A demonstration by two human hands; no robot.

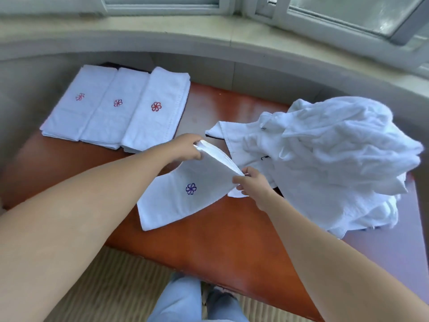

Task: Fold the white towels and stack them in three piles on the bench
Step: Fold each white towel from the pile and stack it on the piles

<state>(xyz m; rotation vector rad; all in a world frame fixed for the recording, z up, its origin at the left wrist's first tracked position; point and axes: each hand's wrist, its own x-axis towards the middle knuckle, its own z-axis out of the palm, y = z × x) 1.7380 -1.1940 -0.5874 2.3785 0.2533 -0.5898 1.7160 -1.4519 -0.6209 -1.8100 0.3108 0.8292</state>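
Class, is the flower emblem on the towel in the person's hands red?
No, the emblem on the held towel is blue-purple; only the three folded piles show red ones.

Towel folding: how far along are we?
Done: three folded piles sit side by side at the bench's far left. In hand: left hand and right hand pinch the blue-logo towel, mid-fold. Left: the crumpled towel heap on the right.

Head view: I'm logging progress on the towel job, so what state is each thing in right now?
Towel with blue mark: partly folded, far edge lifted off the bench.
Left hand: grips that towel's far corner.
Right hand: pinches its near corner.
Three piles: folded flat, side by side, red marks up.
Heap of towels: crumpled, unfolded.
Bench: holds all the towels.
Window: cannot tell if open.
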